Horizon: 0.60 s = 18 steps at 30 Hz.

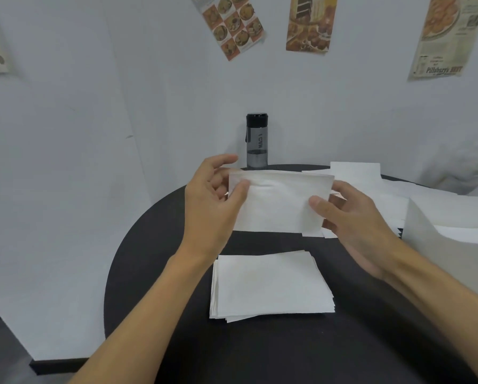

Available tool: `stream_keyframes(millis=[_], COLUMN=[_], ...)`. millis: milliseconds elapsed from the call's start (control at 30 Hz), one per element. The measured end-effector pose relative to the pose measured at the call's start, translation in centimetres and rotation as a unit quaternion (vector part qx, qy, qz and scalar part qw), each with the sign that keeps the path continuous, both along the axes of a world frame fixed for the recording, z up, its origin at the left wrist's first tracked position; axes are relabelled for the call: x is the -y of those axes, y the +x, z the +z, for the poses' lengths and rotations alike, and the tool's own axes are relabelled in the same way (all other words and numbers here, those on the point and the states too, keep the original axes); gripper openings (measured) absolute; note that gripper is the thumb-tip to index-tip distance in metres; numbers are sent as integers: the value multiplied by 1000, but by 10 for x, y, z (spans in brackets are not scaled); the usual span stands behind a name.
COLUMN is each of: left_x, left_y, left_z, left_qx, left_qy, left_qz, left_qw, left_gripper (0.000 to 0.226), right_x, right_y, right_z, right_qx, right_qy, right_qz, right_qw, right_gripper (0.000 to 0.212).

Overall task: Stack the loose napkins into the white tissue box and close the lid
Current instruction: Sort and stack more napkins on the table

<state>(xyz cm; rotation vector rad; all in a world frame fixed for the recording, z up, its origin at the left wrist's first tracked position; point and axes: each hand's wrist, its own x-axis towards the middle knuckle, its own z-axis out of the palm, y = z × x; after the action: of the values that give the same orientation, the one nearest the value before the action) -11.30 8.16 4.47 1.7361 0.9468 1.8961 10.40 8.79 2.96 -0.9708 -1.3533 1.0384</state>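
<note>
Both hands hold one folded white napkin (279, 203) above the black round table (154, 245). My left hand (213, 198) pinches its left edge with the thumb on top. My right hand (351, 214) pinches its right edge the same way. Below the held napkin, a neat stack of white napkins (271, 286) lies on the table near me. More loose napkins (376, 184) lie spread at the back right. The white tissue box (437, 245) stands at the right edge, partly cut off, with its top open.
A dark water bottle (256, 141) with a black cap stands at the table's far edge against the white wall. Paper food posters (310, 23) hang on the wall above. The table's curved left edge drops off to the floor.
</note>
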Motion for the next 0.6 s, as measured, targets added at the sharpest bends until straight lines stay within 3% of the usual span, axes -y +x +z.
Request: stream_keyframes(millis=[67, 133, 367, 600], left_x=[2, 2, 3, 2], left_y=[1, 0, -12, -28], left_z=[-2, -5, -11, -11], left_qx=[5, -1, -45, -200], left_qy=[-10, -21, -115, -219], left_qz=[-4, -1, -36, -107], left_qw=[1000, 1000, 992, 949], left_gripper=[30, 27, 22, 23], right_x=[3, 5, 11, 10], right_y=[1, 2, 6, 9], right_z=[3, 4, 15, 10], right_qx=[15, 32, 113, 292], right_qy=[21, 29, 15, -59], right_qz=[-27, -33, 17, 99], right_qw=[999, 999, 993, 949], right_gripper=[16, 8, 9, 20])
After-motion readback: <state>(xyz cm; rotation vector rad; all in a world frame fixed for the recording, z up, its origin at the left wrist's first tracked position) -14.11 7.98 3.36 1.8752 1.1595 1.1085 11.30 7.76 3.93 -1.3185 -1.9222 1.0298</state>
